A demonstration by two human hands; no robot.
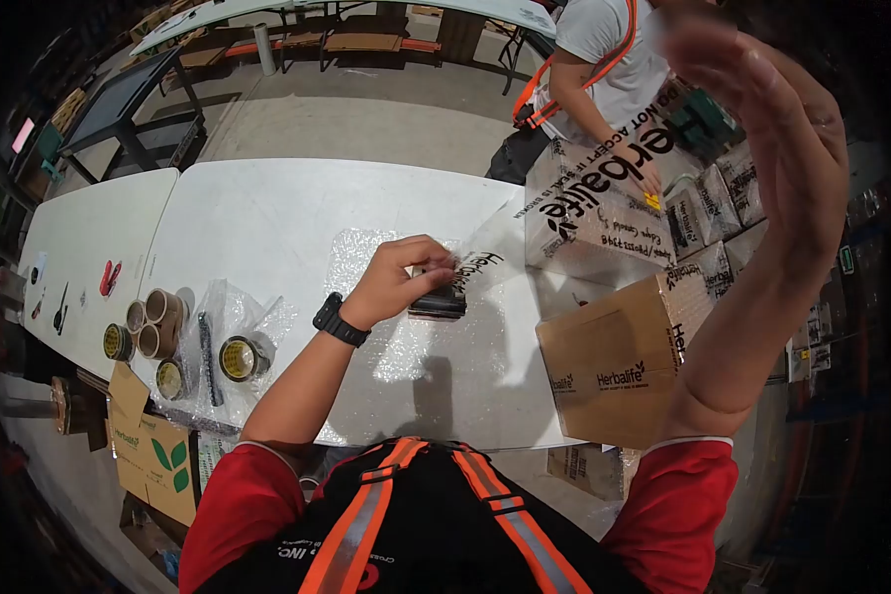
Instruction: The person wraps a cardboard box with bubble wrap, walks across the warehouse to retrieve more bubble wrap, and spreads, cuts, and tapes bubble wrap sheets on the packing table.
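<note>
My left hand (401,282) is closed at a small dark stack (439,302), thumb and fingers pressed near its top. This stack sits on a sheet of bubble wrap (376,346) on the white table (267,198). Clear tape with black Herbalife lettering (614,178) stretches from the stack up to my right hand (762,109), raised high at the upper right. The fingers of my right hand are bent around the tape's upper end; its fingertips are blurred and partly hide the grip.
An open cardboard box (609,371) stands at the table's right edge, near wrapped boxes (708,208). Tape rolls (243,358), cardboard cores (155,342) and loose plastic wrap (282,315) lie at the left. Another person (594,79) stands beyond the right side.
</note>
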